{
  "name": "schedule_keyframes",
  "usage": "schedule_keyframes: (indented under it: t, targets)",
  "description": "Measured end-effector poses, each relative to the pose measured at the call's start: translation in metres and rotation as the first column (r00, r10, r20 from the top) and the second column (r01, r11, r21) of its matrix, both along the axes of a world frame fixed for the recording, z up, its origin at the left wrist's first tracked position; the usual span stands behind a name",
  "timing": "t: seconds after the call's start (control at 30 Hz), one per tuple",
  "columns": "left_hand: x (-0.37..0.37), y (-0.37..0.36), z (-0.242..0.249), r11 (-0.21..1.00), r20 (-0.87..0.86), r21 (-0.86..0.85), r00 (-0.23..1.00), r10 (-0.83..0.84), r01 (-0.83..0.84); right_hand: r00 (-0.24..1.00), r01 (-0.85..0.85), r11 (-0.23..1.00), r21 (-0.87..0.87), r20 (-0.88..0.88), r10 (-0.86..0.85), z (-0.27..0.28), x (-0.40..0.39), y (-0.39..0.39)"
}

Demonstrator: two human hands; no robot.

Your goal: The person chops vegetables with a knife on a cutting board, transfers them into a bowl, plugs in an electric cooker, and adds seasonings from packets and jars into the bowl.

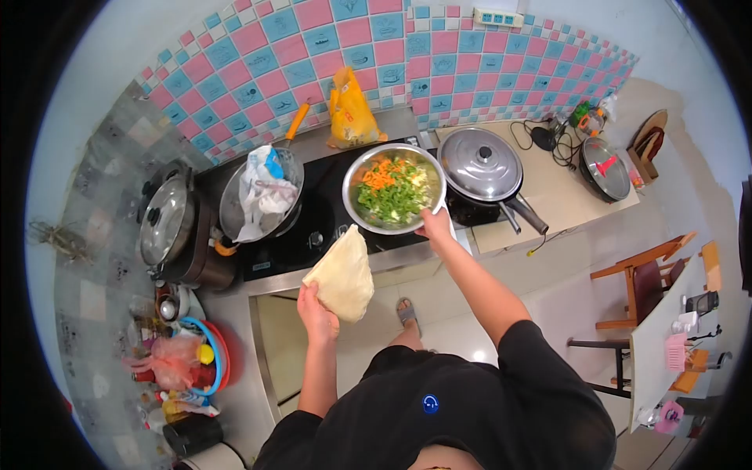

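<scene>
At the centre of the frame, the right hand (435, 225) gripped the rim of the metal bowl (349, 205) of chopped vegetables (394, 190); lower left of it, the left hand (316, 315) grasped the folded dough sheet (342, 276), near the worktop's (274, 282) front edge.

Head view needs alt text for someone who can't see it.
A person's left hand holds a folded, pale dough-like sheet; the right hand grips a metal bowl of chopped greens and orange pieces at a black stovetop. A lidded pan sits to the bowl's right.
</scene>
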State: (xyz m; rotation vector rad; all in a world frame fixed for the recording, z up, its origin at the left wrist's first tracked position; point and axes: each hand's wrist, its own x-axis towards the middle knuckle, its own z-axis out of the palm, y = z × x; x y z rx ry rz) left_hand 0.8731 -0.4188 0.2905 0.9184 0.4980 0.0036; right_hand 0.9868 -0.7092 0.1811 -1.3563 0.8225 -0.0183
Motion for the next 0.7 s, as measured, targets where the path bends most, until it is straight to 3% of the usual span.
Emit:
schedule_keyframes:
  t: [0.2, 0.23, 0.4, 0.47, 0.53, 0.63, 0.7]
  targets:
    - [0.051, -0.018, -0.016, 0.997, -0.013, -0.042, 0.997, 0.071, -0.072, 0.999, -0.015, 1.000, -0.026, -0.039, 0.014, -0.029, 0.081, -0.001]
    - [0.073, -0.013, -0.011, 0.997, -0.055, -0.047, 0.997, 0.058, -0.060, 0.995, -0.027, 0.999, -0.035, -0.098, 0.024, -0.026, 0.096, 0.003]
    - [0.114, -0.035, -0.021, 0.996, -0.023, -0.062, 0.998, -0.065, 0.063, 0.999, 0.009, 0.999, 0.031, -0.037, -0.008, -0.059, 0.114, -0.005]
    - [0.129, -0.052, -0.024, 0.991, 0.001, -0.081, 0.994, -0.109, 0.109, 0.994, -0.093, 0.995, 0.016, -0.063, 0.094, -0.057, 0.117, -0.012]
    - [0.139, -0.073, -0.025, 0.986, 0.029, -0.072, 0.988, -0.150, 0.152, 0.987, -0.131, 0.990, 0.049, -0.088, 0.135, -0.042, 0.114, -0.020]
    - [0.150, -0.114, -0.007, 0.961, 0.089, -0.096, 0.963, -0.253, 0.261, 0.994, -0.098, 0.924, 0.369, -0.016, 0.112, -0.022, 0.099, -0.042]
    - [0.160, -0.139, -0.002, 0.938, 0.095, -0.120, 0.944, -0.315, 0.325, 0.994, -0.018, 0.941, 0.337, -0.096, 0.054, -0.014, 0.089, -0.058]
